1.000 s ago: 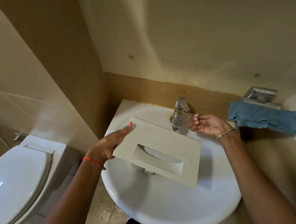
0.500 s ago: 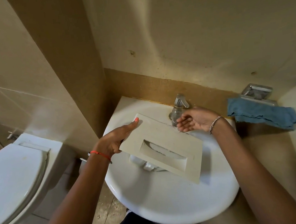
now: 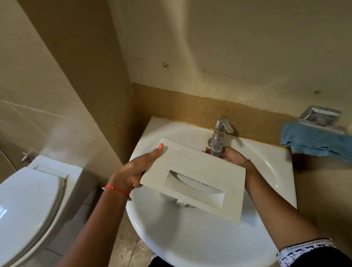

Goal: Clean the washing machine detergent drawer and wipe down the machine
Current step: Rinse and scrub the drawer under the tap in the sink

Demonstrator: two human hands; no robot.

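The right hand (image 3: 232, 156) has moved beneath the single tap (image 3: 219, 136) at the rear edge of the sink (image 3: 203, 249); its grip is not discernible. The left hand (image 3: 131, 173) clasps the single detergent drawer (image 3: 186, 164) above the sink centre.

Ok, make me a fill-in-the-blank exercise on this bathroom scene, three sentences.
1. The left hand holds the detergent drawer above the ____.
2. The right hand is just below the ____.
3. The cloth at the far right is ____.
Missing words: sink; tap; blue.
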